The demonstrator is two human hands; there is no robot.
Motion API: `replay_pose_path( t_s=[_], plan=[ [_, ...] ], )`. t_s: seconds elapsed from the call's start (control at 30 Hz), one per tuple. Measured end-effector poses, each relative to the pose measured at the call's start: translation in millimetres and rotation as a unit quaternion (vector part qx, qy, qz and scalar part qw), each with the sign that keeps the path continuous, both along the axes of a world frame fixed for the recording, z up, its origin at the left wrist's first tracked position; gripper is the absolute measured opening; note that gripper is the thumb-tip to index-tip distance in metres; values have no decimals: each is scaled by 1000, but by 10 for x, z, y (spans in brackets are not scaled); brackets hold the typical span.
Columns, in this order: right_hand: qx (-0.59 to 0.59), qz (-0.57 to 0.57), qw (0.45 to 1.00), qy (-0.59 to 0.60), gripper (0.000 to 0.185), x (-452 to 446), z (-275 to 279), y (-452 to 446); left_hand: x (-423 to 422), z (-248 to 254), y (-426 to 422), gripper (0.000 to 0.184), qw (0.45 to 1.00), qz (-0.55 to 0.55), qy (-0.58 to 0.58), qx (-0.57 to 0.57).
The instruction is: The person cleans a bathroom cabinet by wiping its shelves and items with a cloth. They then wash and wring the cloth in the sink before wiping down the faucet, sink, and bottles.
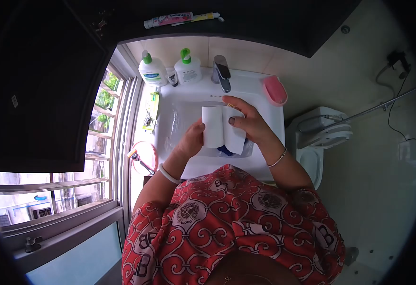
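Observation:
Over the sink (170,123), both hands hold a white paper roll (212,126). My left hand (192,138) is closed around the roll's left side, the thumb on its front. A flap of paper (234,135) hangs from the roll's right side. My right hand (250,121) pinches that flap with the thumb in front, its other fingers partly hidden behind. Below the paper, something dark blue (224,151) shows in the basin, mostly covered, so its kind is unclear.
Behind the basin stand a faucet (221,73) and two green-topped pump bottles (153,71). A pink soap dish (275,90) sits at the back right corner. Toothpaste (167,20) lies on the shelf above. A toilet (310,156) is to the right, a louvered window (101,111) to the left.

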State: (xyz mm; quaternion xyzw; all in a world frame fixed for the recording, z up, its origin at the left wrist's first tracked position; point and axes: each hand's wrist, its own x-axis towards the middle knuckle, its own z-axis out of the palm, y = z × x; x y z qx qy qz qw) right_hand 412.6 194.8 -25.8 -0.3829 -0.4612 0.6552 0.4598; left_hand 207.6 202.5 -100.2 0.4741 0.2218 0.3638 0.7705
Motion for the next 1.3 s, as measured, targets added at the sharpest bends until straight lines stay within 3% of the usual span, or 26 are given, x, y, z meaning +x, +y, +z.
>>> replay_pose_path(
  t_s=[0.07, 0.17, 0.27, 0.37, 0.4, 0.5, 0.53, 0.57, 0.63, 0.67, 0.7, 0.73, 0.77, 0.8, 0.87, 1.03, 1.07, 1.17, 1.3],
  plan=[
    [-17, -10, 1000, 19, 61, 21, 130, -85, 31, -136, -78, 58, 984, 44, -77, -155],
    [-26, 4, 992, 126, 59, 202, 108, -138, -18, -274, -100, 60, 943, 26, -192, -270],
    [-22, -22, 981, 190, 57, 395, 261, -225, -141, -367, -109, 63, 933, 31, -226, -278],
    [-15, -4, 999, 50, 52, 837, 119, -235, -273, -213, -132, 64, 957, 53, -183, -219],
    [9, 57, 984, -166, 49, 1043, 72, -137, -327, -167, -111, 72, 961, 40, -173, -212],
    [209, 98, 876, -423, 62, 870, 76, -63, -303, 279, -116, 77, 979, 4, -139, -151],
    [246, 78, 896, -362, 74, 665, 63, -41, -269, 402, -134, 79, 984, -23, -116, -134],
    [202, 104, 920, -319, 86, 438, 95, -51, -224, 528, -127, 82, 988, -51, -93, -113],
    [196, 148, 964, -103, 104, -6, -111, -124, -165, 819, -70, 87, 994, -94, -37, -32],
    [61, 189, 979, -41, 99, -114, -3, -239, -148, 978, -48, 90, 994, -108, -5, 25],
    [81, 243, 962, -98, 84, -145, -24, -259, -142, 1135, -30, 93, 989, -121, 26, 83],
    [33, 269, 959, -83, 64, -150, 35, -322, -172, 1280, -12, 94, 981, -133, 59, 127],
    [78, 242, 960, -122, 50, -136, 130, -432, -200, 1394, 10, 91, 967, -152, 94, 182],
    [49, 279, 947, -151, 41, -56, 199, -485, -226, 1487, 22, 89, 949, -170, 129, 234],
    [68, 317, 931, -166, 38, -54, 184, -504, -297, 1533, 92, 87, 912, -203, 187, 304],
    [139, 366, 890, -234, 40, 52, 288, -596, -104, 1401, 126, 94, 964, -231, 53, 119],
    [153, 399, 843, -328, 43, 99, 151, -597, -66, 1294, 108, 96, 968, -240, 24, 68],
    [167, 423, 783, -425, 41, 195, 448, -701, 55, 984, -130, 99, 942, -243, 128, 194],
    [190, 406, 772, -451, 31, 458, 380, -924, 56, 981, -521, 85, 942, -193, 203, 184]
  ],
)
